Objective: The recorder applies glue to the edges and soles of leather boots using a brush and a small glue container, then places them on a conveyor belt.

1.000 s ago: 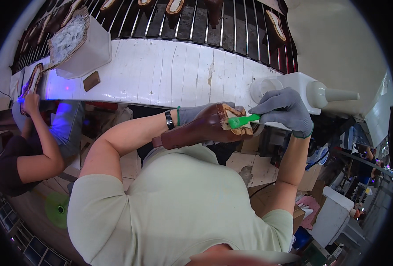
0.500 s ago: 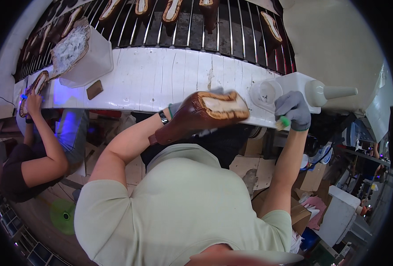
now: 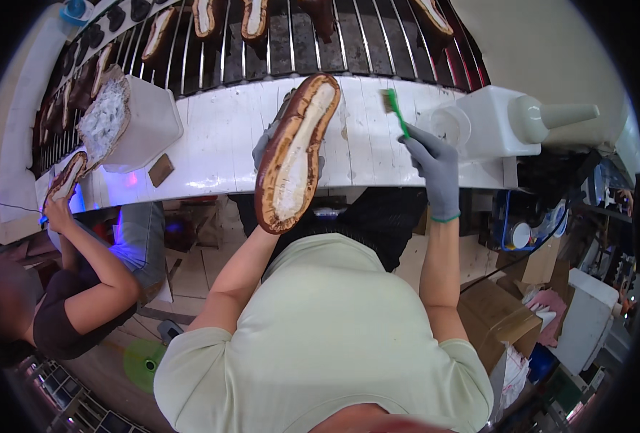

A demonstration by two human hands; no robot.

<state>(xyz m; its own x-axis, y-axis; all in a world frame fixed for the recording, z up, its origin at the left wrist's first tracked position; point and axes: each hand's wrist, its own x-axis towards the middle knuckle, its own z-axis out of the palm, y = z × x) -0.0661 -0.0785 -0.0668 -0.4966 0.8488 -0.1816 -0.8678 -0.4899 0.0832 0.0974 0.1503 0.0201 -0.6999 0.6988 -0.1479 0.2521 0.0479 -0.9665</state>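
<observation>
A brown leather shoe (image 3: 300,151) without an outsole is held bottom up, its pale insole and the tan folded leather edge facing me. My left hand (image 3: 264,144), in a grey glove, is closed around it from beneath; the shoe covers most of the fingers. Over to the right, my right hand (image 3: 437,167), gloved in grey with a green cuff, grips a small green brush (image 3: 399,114). The bristles point left, above the white bench and apart from the shoe. Near this hand sits a round shallow dish (image 3: 450,124).
A white bottle with a cone nozzle (image 3: 511,123) lies at the right of the white bench (image 3: 212,137). Beyond runs a roller rack (image 3: 367,43) carrying several brown shoes. At left stand a white bin (image 3: 154,115), a small brown block (image 3: 161,170) and a co-worker's hand (image 3: 59,215) holding another shoe.
The shoe has swung from lying sideways to pointing away from me, its bottom now fully in view. My right hand has moved left and away from me, and the brush now points up over the bench.
</observation>
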